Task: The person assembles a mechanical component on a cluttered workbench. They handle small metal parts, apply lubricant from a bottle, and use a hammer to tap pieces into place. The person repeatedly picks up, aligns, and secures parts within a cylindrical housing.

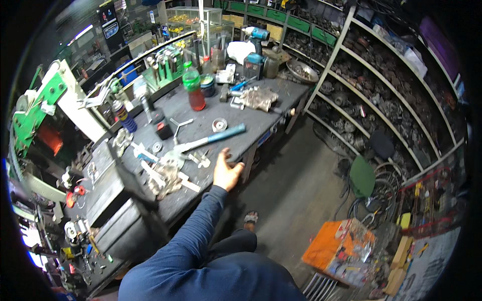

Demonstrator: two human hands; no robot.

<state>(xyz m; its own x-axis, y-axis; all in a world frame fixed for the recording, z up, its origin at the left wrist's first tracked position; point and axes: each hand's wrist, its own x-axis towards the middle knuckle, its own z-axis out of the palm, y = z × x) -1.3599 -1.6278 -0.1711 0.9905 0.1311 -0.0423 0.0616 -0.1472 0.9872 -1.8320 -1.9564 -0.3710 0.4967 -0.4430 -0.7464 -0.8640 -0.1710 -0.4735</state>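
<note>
My left hand (227, 171), in a dark blue sleeve, hovers at the front edge of the dark workbench (211, 145). Thumb and forefinger are spread, with nothing between them. Just beyond it lies a hammer (213, 139) with a blue grip, its head toward the left. Small metal parts (201, 159) sit beside the hammer, left of my hand. A crumpled, dirty rag (165, 179) is under some pale strips at the bench edge. Farther back are a round metal part (219, 125) and a three-armed wrench (177, 131). My right hand is out of sight.
A bottle of red liquid (194, 90), a cordless drill (153, 113), a spray can (123, 116) and a teal power tool (256, 52) stand on the bench. Shelves of metal parts (371, 95) line the right. An orange box (329, 246) and coiled hoses (376, 195) are on the floor.
</note>
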